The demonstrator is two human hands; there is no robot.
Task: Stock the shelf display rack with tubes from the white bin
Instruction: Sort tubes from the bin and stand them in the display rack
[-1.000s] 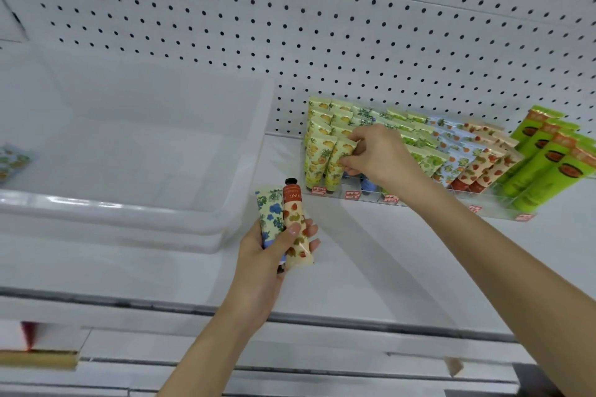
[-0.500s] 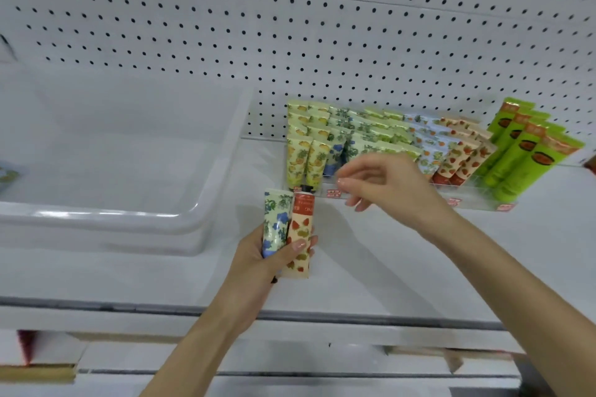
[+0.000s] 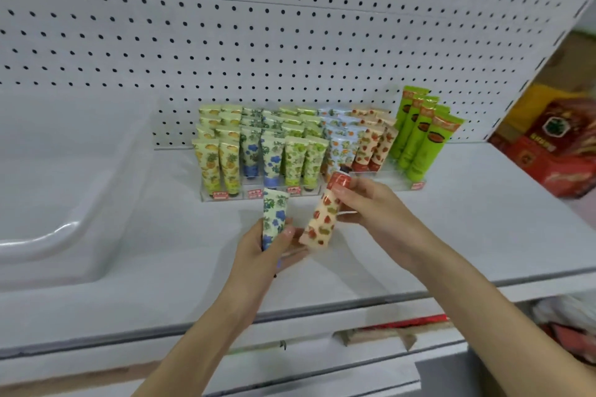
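Head view, nearest first: the left hand [image 3: 258, 255] is curled round a blue-flower tube [image 3: 273, 219], with the thumb laid across the printed face and the flat crimped end pointing away from the wrist. The cap end is hidden in the palm. This tube is judged to be held in reserve, so that one tube at a time can be placed by the other hand.

Just right of those fingers [image 3: 288, 231], a strawberry-print tube [image 3: 322, 222] is tilted and pinched near its red end by the right hand [image 3: 374, 216], whose fingertips are closed on it. Whether its lower end touches the left fingers cannot be told. Since the racked tubes stand crimp-up, a turn-over is probably needed before it is slotted in.

Both tubes look like soft, glossy laminate: rounded at one end and flattened to a straight seam at the other, so some give under a pinch is expected.

Beyond the right fingers, a clear stepped display rack [image 3: 392, 180] is set on the matte white shelf [image 3: 451, 235], its tiers raised so every print can be seen. The strawberry row [image 3: 371, 148] lies straight ahead of the pinched tube, and the blue-flower row [image 3: 272, 158] lies ahead of the left fingers.

Well left of the left fingers, the smooth, round-rimmed white bin [image 3: 64, 229] is seen. A perforated back panel [image 3: 290, 42] closes the view.
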